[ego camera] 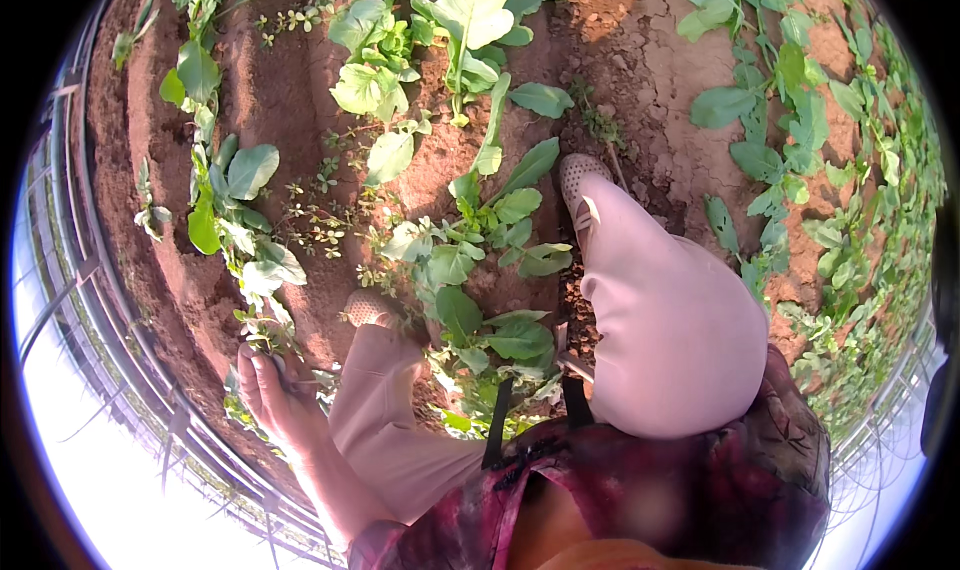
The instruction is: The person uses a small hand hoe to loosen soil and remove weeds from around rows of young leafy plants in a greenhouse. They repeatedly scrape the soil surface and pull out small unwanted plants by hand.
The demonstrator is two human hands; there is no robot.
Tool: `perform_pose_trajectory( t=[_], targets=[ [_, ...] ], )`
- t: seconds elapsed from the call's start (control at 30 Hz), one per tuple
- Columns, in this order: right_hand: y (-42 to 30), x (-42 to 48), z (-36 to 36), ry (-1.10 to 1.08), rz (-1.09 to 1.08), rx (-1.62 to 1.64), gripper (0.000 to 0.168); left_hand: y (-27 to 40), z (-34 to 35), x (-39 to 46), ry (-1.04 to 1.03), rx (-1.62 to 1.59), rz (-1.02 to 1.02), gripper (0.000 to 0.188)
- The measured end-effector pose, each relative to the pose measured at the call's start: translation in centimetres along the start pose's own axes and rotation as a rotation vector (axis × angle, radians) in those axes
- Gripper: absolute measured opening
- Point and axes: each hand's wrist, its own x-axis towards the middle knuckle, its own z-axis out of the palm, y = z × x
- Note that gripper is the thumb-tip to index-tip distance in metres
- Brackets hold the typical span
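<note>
My left hand (pixel 281 397) is low at the left, outside my bent leg, its fingers closed around a small leafy weed (pixel 264 335). Leaves of the sprig stick out above the fingertips; a row of broad-leaved green plants (pixel 251 172) runs up from there. At the right, my right hand (pixel 780 378) rests against the side of my raised knee (pixel 690 345), which hides most of its fingers. Whether it holds anything cannot be seen. Between my legs grow leafy vegetable plants (pixel 469 262) with large smooth leaves.
My perforated shoes (pixel 581 172) stand on reddish soil (pixel 652 67) either side of the middle plant row. Low weeds (pixel 319 225) spread between rows. More leafy rows (pixel 795 112) fill the right. Metal framework (pixel 82 270) curves along the left rim.
</note>
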Motion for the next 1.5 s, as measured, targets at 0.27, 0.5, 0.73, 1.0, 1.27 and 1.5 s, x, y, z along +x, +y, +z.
perform_pose_trajectory(
  t=[0.27,0.5,0.73,1.0,1.27,1.5],
  targets=[
    [-0.3,-1.3,-2.7,-0.032,-0.076,-0.025,0.031,0.8,0.0,-0.2,-0.077,-0.006,-0.015,0.008],
    [-2.6,-3.6,-7.9,-0.062,-0.194,-0.041,0.029,1.7,-1.6,-1.3,-0.163,0.118,0.063,0.012],
    [-9.7,-4.0,-15.1,-0.087,-0.347,0.037,0.028,1.6,-3.0,-1.6,-0.377,0.059,0.063,0.018],
    [-28.0,-8.7,-21.4,-0.237,-0.729,-0.273,0.026,1.2,-3.8,-0.6,-0.458,-0.033,-0.025,0.024],
    [-38.4,-18.3,-16.9,-0.617,-0.764,-0.246,0.027,1.9,-5.6,0.8,-0.46,-0.292,-0.117,0.048],
    [-40.2,-23.2,-11.5,-0.919,-0.737,-0.321,0.028,1.8,-11.3,1.1,-0.503,-0.476,-0.122,0.038]
  ],
)
